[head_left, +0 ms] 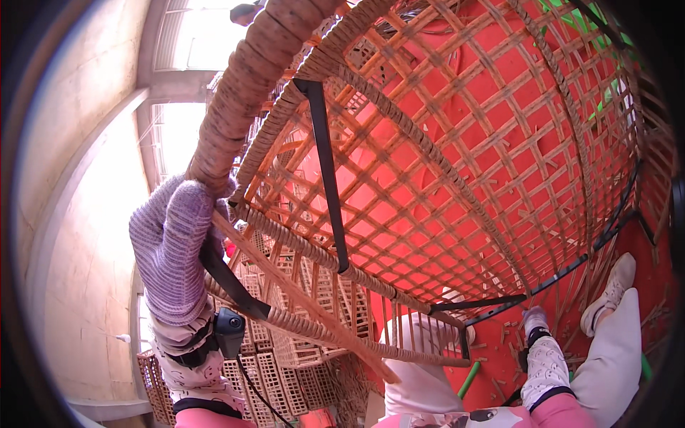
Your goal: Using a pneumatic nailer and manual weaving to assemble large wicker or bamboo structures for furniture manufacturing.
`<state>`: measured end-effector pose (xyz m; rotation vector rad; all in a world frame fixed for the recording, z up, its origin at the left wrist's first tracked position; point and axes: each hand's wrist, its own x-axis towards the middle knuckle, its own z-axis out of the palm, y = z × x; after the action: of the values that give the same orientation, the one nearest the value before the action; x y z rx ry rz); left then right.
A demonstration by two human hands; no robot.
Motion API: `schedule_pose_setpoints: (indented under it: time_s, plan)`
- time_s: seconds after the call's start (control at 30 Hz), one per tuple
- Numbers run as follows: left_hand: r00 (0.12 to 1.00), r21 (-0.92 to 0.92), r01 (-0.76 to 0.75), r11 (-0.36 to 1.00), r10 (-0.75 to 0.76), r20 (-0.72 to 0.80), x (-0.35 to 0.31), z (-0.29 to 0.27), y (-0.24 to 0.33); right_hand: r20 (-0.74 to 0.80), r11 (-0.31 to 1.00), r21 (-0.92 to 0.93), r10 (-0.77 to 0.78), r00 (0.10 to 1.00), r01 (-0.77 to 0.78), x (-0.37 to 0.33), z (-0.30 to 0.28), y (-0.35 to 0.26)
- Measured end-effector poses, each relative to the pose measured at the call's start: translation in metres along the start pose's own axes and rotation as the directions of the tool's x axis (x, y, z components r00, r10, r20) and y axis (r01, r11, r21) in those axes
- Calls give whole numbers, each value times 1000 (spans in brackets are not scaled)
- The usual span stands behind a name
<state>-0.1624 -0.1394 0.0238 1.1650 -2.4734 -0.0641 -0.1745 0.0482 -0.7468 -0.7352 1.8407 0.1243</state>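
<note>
A large woven rattan chair frame (435, 153) with an open lattice fills the middle and right. Its thick wrapped rim (246, 85) rises from beside my left hand (178, 228), which wears a purple striped knit glove. That hand's fingers are closed at the rim's lower end, and a flat rattan strip (300, 296) runs from it down to the right, crossing the wrapped lower bar (307, 324). Black metal braces (327, 175) join parts of the frame. My right hand (534, 319), also gloved, is at the frame's lower right edge; its fingers are too small to read.
Below left stand several woven rattan pieces (285, 378). Cut rattan scraps (503, 349) litter the red floor (492, 385). My left wrist carries a small black device (230, 332) with a cable. A pale wall (78, 285) and bright windows are at the left.
</note>
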Motion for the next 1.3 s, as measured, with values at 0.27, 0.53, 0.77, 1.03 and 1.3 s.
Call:
schedule_pose_setpoints:
  time_s: [0.27,0.53,0.77,1.03,1.3]
  plan:
    - [998,-77,10,997,-14,-60,-8,3,-10,-28,818,563,161,987,-117,-82,-53,-17]
    - [994,-220,50,974,-27,107,-19,-5,-15,-21,995,99,-16,1000,18,-146,-95,-10]
    - [964,-6,-265,964,265,17,-64,-11,-35,-687,640,186,-457,565,745,-311,-253,-125]
    - [951,-10,-301,953,300,-71,-147,-28,-17,-624,-276,639,-732,274,718,-557,-281,-171]
    - [921,-143,-390,910,382,-82,-182,-53,-24,-410,32,578,-853,323,816,-633,-241,-149]
